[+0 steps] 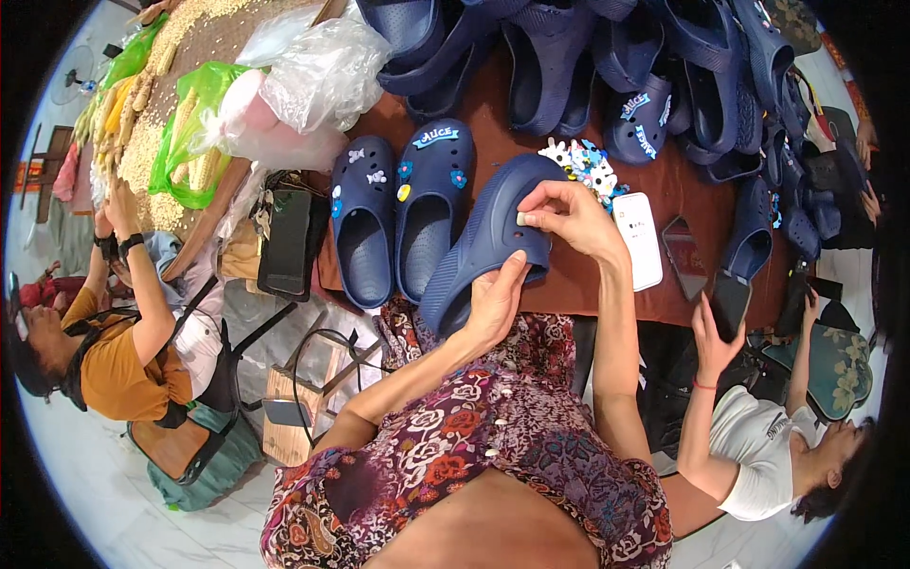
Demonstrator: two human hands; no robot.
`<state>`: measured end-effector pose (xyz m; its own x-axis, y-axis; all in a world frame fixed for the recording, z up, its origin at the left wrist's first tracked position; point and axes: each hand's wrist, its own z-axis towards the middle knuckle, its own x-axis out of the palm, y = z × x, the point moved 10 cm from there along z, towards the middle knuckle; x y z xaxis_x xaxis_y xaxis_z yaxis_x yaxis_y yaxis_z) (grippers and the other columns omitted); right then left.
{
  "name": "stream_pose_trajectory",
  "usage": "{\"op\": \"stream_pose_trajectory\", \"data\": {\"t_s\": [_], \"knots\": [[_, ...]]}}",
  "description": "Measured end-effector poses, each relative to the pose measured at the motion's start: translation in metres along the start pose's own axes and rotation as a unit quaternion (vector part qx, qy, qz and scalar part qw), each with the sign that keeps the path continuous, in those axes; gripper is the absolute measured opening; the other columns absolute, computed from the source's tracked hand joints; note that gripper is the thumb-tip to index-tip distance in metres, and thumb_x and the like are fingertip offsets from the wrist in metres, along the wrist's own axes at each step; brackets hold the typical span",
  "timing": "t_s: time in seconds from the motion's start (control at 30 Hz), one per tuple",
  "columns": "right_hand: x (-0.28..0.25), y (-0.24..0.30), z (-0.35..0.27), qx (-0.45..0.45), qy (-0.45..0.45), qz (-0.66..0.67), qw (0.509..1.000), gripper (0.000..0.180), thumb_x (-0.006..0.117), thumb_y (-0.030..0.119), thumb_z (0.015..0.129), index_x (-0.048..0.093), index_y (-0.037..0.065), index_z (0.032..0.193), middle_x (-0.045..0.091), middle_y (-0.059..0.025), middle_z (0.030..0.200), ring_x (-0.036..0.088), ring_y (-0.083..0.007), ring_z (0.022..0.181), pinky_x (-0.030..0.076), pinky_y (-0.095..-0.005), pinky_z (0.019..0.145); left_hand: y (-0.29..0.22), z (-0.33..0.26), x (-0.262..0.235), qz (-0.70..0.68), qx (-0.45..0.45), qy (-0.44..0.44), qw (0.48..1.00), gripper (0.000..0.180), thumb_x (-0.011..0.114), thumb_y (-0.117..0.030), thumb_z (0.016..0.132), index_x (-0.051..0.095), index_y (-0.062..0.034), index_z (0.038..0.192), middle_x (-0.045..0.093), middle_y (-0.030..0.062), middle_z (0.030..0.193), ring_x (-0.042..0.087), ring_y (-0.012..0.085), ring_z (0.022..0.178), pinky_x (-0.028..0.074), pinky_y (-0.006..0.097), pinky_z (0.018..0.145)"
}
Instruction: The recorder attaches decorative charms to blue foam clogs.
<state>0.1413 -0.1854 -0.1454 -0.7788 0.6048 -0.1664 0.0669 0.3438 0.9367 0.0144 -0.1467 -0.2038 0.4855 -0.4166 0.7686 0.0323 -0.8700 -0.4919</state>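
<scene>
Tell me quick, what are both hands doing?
Left hand: closed, holding the blue clog from below.
Right hand: closed, pinching a small white charm against it.

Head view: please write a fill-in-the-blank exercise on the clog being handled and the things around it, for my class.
1. The left hand holds a clog of ____ colour.
2. The right hand pinches a small ____ charm against the clog.
3. Two decorated clogs lie to the held clog's ____.
4. The white phone lies on the ____ table.

Missing words: navy blue; white; left; brown
</scene>
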Motion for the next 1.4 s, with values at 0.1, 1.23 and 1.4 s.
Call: {"op": "stream_pose_trajectory", "data": {"t_s": [0.1,1.23,1.4], "knots": [[-0.001,0.005,-0.002,-0.019,-0.008,-0.008,1.0,0.011,0.071,0.007,0.081,0.069,-0.001,0.088,0.068,-0.0036,0.081,0.059,-0.0076,0.072,0.048,-0.0229,0.068,0.002,-0.001,-0.001,0.011,0.005,0.005,1.0,0.033,0.056,-0.008,0.096,0.05,0.0006,0.128,0.056,0.007,0.124,0.052,0.0141,0.115,0.039,0.032,0.105],[0.006,0.038,-0.022,-0.157,-0.213,-0.174,0.949,0.014,0.067,0.011,0.084,0.071,0.002,0.095,0.062,-0.0094,0.086,0.061,-0.024,0.077,0.047,-0.033,0.069,-0.013,0.013,0.002,-0.124,-0.057,0.013,0.991,0.029,0.055,-0.011,0.095,0.05,-0.0011,0.122,0.055,0.0068,0.124,0.048,0.0166,0.122,0.032,0.038,0.114],[0.018,0.037,-0.027,-0.188,-0.189,-0.251,0.931,0.022,0.059,0.007,0.086,0.069,0.006,0.105,0.059,-0.0104,0.096,0.056,-0.0288,0.092,0.046,-0.0387,0.08,-0.012,0.014,0.003,-0.183,-0.076,-0.004,0.98,0.028,0.055,-0.007,0.093,0.051,-0.0014,0.12,0.056,0.0086,0.122,0.05,0.0182,0.12,0.034,0.037,0.113]]}}
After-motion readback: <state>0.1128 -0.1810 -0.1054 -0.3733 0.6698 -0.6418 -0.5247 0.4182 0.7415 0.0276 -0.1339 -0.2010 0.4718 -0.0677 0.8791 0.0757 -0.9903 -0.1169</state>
